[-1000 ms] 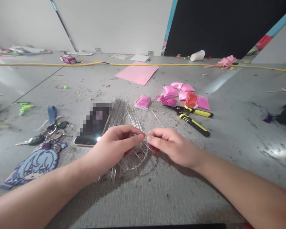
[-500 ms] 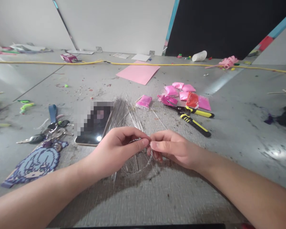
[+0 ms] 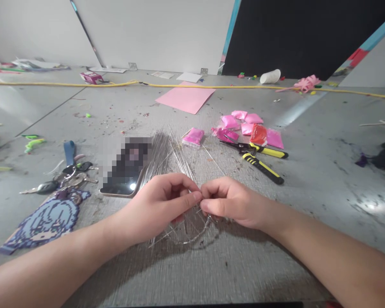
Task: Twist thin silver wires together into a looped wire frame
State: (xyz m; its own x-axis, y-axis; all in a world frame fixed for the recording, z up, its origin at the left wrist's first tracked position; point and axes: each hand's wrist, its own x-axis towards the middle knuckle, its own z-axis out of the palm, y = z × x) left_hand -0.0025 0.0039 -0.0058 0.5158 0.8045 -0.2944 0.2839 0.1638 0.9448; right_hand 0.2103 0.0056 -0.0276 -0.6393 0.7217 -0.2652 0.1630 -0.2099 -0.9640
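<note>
Thumb and fingers of my left hand (image 3: 167, 205) are pinched on a twisted silver wire ring (image 3: 194, 239), whose lower curve hangs below the hands. Facing it, my right hand (image 3: 231, 203) pinches the same wire, and the fingertips of both hands nearly touch. Loose straight silver wires (image 3: 158, 156) lie in a bundle behind and under my left hand. A phone (image 3: 125, 171) lies just left of the bundle. Black and yellow pliers (image 3: 263, 167) rest open beyond my right hand. The exact spot of wire between the fingertips is hidden.
Pink packets (image 3: 229, 122) and a red packet (image 3: 258, 134) lie behind the pliers. Keys (image 3: 46, 187) and a blue beaded charm (image 3: 51, 218) are at the left. A pink sheet (image 3: 186, 98), a yellow cord (image 3: 179, 86) and a white cup (image 3: 270, 76) lie farther back.
The wire ring has turned and now shows lower, with its curve nearer to me. The fingers of my right hand are curled in more, and both hands have shifted slightly.
</note>
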